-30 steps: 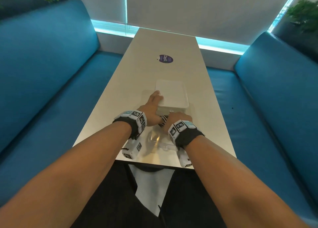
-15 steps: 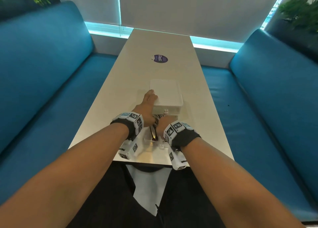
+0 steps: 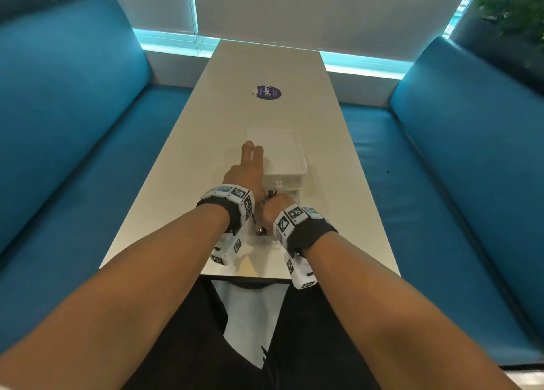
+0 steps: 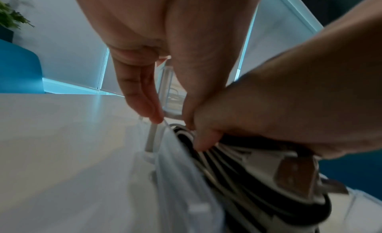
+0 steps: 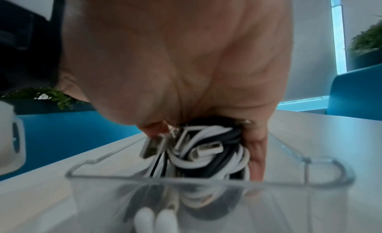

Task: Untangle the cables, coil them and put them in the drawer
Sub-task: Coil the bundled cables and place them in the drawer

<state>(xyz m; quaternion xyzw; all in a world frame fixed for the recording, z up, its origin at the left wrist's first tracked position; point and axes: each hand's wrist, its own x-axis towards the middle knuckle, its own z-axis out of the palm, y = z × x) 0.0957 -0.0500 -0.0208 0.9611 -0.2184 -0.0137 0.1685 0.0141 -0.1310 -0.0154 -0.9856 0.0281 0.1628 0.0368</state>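
Note:
A white drawer box (image 3: 282,151) stands mid-table, and its clear drawer (image 5: 206,181) is pulled out towards me. My right hand (image 3: 275,208) grips a coiled bundle of black and white USB cables (image 5: 206,154) and holds it down inside the drawer. Its fingers (image 5: 257,151) wrap the right side of the bundle. My left hand (image 3: 253,152) lies with straight fingers along the box's left side and top. In the left wrist view the left fingertips (image 4: 153,115) touch the box's edge beside the cable bundle (image 4: 237,163).
The long white table (image 3: 176,201) carries a round purple sticker (image 3: 267,92) beyond the box. Blue sofas (image 3: 73,124) flank both sides. The table's near edge is just behind my wrists. Plants stand in the far corners.
My left fingers have stretched further up onto the box. My right hand with the cable bundle has drawn back slightly from the box front, over the pulled-out drawer.

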